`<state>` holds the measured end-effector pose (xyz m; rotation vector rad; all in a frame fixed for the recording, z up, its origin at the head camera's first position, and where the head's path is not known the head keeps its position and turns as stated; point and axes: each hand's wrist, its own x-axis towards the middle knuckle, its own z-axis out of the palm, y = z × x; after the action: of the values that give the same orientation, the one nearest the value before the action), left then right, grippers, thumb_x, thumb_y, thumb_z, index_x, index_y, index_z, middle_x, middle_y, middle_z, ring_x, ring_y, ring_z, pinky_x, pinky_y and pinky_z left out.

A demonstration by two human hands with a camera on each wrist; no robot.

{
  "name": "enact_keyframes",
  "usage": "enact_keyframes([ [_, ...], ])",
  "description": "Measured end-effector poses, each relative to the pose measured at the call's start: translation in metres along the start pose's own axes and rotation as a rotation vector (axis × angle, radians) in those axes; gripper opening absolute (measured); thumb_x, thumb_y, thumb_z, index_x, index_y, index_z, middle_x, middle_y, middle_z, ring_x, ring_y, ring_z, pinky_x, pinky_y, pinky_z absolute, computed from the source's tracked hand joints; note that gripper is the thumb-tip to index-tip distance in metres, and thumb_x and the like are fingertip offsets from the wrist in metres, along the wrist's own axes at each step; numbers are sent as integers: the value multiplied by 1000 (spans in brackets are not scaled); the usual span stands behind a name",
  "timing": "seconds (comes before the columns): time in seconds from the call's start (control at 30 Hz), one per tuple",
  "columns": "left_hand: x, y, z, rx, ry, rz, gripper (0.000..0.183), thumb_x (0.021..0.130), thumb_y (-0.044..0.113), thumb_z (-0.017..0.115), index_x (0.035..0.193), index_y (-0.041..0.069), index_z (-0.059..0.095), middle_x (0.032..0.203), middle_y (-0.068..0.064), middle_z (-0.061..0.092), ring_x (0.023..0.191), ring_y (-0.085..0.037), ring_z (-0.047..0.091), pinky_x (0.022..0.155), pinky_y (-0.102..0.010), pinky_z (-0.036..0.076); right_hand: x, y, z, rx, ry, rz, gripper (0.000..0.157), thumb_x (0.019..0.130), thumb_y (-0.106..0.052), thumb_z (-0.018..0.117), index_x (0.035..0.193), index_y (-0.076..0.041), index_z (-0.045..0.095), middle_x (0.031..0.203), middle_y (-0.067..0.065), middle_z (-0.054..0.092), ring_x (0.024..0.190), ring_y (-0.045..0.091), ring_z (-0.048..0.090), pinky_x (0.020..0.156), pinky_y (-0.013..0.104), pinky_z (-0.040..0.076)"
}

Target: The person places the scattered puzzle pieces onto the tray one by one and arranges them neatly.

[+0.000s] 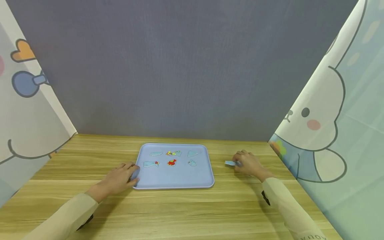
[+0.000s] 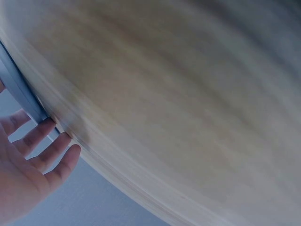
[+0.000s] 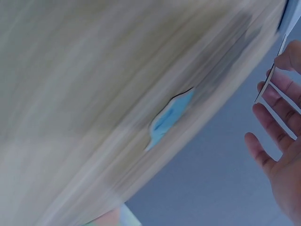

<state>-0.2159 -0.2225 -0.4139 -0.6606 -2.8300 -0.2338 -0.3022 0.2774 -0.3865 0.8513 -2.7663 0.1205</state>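
The left hand rests at the left rim of a pale blue tray, its fingers spread and fairly straight in the left wrist view. At the right, my right hand pinches a thin, flat light-blue piece between thumb and fingers; the right wrist view shows this piece edge-on. Below that hand a second light-blue piece with a wavy edge lies on the table. Several flat, irregular pieces lie on the tray in two rows, among them a red one and a triangular light-blue one.
A wood-grain table carries everything. A grey panel stands upright along its back. Walls with cartoon prints flank it, with a white animal figure on the right one.
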Motion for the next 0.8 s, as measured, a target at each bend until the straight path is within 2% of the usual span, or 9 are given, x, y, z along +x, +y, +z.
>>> enact_keyframes([
  [0.8,0,1,-1,1,8,11,41,85,30,63,116,3,57,117,-17,54,105,-40,55,80,-58,47,36,-51,5,6,31,-179,21,68,-19,72,88,-14,68,88,-4,63,85,16,54,70,37,46],
])
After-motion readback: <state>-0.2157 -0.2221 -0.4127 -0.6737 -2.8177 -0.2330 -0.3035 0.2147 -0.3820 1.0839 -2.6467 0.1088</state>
